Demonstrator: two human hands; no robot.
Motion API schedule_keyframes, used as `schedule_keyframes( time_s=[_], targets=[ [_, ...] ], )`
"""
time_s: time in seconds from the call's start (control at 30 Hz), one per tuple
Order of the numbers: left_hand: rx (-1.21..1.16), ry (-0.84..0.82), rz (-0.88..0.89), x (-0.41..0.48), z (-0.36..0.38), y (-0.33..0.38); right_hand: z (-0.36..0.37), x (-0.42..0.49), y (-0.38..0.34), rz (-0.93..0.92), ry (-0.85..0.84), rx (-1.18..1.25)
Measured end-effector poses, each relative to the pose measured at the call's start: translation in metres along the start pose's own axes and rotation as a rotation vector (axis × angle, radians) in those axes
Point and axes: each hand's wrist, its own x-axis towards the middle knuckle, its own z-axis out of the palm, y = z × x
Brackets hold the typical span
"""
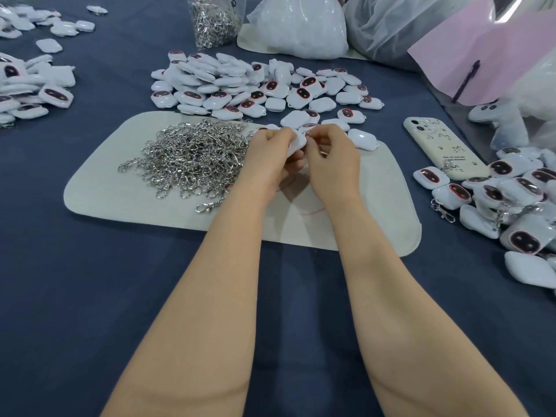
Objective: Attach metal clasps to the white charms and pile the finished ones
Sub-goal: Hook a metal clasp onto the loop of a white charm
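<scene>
A white charm [296,143] is held just above the pale mat [120,194], near its far edge, between the two hands. It is gripped by the curled fingers of the left hand [270,155], while its upper edge is pinched by the thumb and fingers of the right hand [331,158]. A clasp may be held there too, but that spot is too small to be made out. A heap of metal clasps [192,155] is spread on the mat, just left of the left hand. Beyond the mat, loose charms [240,85] are piled. At the right, charms with clasps fitted [511,200] are heaped beside a phone [442,149]. Everything is laid on a dark blue cloth [90,296].
</scene>
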Motion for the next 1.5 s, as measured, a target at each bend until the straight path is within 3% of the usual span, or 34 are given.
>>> schedule_keyframes(
  time_s=[0.2, 0.37, 0.5, 0.67, 0.87, 1.13, 1.5],
  targets=[
    [-0.198, 0.008, -0.171, -0.003, -0.001, 0.006, 0.000, -0.001, -0.004, 0.001, 0.054, 0.081],
    [-0.218, 0.007, -0.190, -0.004, -0.001, 0.006, 0.000, -0.002, -0.007, -0.022, 0.080, 0.082],
    [-0.053, 0.032, -0.095, -0.002, -0.001, 0.003, -0.001, -0.003, -0.007, -0.100, 0.079, -0.063],
    [0.214, 0.066, 0.174, -0.003, -0.004, -0.001, -0.001, 0.000, -0.004, -0.135, 0.047, -0.205],
    [0.324, 0.036, 0.347, -0.006, -0.004, 0.000, 0.002, -0.002, -0.002, -0.111, -0.003, -0.171],
    [-0.225, 0.032, -0.091, -0.001, 0.003, 0.002, 0.001, 0.003, -0.002, 0.088, 0.017, 0.126],
    [-0.518, -0.013, -0.235, -0.003, -0.001, 0.003, 0.005, 0.001, -0.005, 0.131, 0.063, 0.264]
  ],
)
